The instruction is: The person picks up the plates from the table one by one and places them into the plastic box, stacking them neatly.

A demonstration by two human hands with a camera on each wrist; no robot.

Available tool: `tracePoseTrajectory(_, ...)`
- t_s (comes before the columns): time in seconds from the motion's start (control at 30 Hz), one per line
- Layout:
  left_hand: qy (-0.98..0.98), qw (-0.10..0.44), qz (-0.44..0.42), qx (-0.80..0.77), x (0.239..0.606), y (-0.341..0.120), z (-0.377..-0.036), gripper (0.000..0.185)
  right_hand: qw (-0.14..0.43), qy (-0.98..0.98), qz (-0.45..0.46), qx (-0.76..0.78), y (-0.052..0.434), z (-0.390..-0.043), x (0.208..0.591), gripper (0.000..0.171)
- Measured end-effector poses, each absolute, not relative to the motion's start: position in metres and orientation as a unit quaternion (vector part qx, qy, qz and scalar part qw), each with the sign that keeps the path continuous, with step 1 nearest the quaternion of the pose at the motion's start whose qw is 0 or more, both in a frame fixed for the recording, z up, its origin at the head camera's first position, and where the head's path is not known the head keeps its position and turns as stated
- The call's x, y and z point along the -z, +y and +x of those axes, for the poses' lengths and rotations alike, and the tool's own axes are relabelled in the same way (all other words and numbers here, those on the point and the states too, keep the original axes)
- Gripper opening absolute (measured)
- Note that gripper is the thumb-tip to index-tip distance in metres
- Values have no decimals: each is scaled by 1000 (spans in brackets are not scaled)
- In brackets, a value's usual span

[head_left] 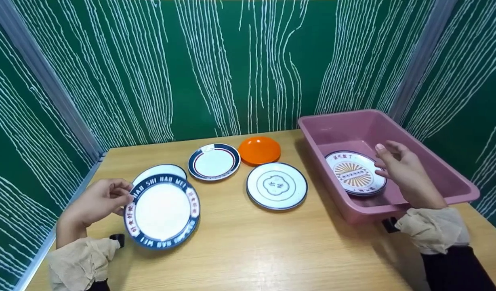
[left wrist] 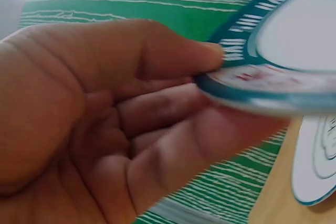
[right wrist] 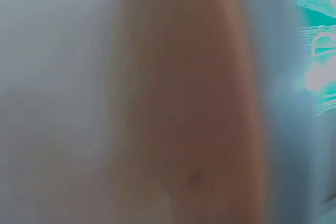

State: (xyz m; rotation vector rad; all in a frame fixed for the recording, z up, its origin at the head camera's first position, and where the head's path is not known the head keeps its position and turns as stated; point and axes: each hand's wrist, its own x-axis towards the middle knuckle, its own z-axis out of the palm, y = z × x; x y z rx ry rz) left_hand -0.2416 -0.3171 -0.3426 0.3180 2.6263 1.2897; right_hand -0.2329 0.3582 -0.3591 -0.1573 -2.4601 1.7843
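Far left, my left hand point(head_left: 97, 201) pinches the rim of the blue-rimmed lettered plate point(head_left: 162, 211), thumb on top, fingers curled underneath. Left wrist view confirms it: the thumb point(left wrist: 157, 51) presses the rim from above, and the plate point(left wrist: 273, 72) sits tilted, lifted off the table. This plate is near the front left of the wooden table point(head_left: 248, 250), its left edge in my hand, its upper rim overlapping a plain white plate point(head_left: 159, 171) just behind it.

Moving right: a white plate with dark and red rings point(head_left: 214, 161) lies flat, with an orange dish point(head_left: 259, 150) just beside it, nearly touching. In front of those sits a white plate with a quatrefoil mark point(head_left: 277, 186), flat, apart from the rest.

Right side: a pink plastic tub point(head_left: 454, 178) is on the table. Inside it, on the bottom, lies a plate with a sunburst pattern point(head_left: 353, 173). My right hand point(head_left: 399, 171) hangs over the tub just above that plate's right edge, fingers loose and spread, gripping nothing. Can't tell if the fingertips touch the plate. Right wrist view is all blur, only skin, nothing usable.
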Motion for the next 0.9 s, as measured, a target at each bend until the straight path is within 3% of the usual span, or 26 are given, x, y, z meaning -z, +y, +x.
tracePoseTrajectory(0.23,864,56,107,-488,352,-313,-251,31,85,-803,-46,-589,339,-224,347,87)
tracePoseTrajectory(0.47,848,41,87,-521,356,-296,-260,46,104,-801,-17,-589,315,-209,337,81)
tracePoseTrajectory(0.9,778,75,89,-618,364,-240,-274,47,99,-827,48,-551,261,-186,334,69)
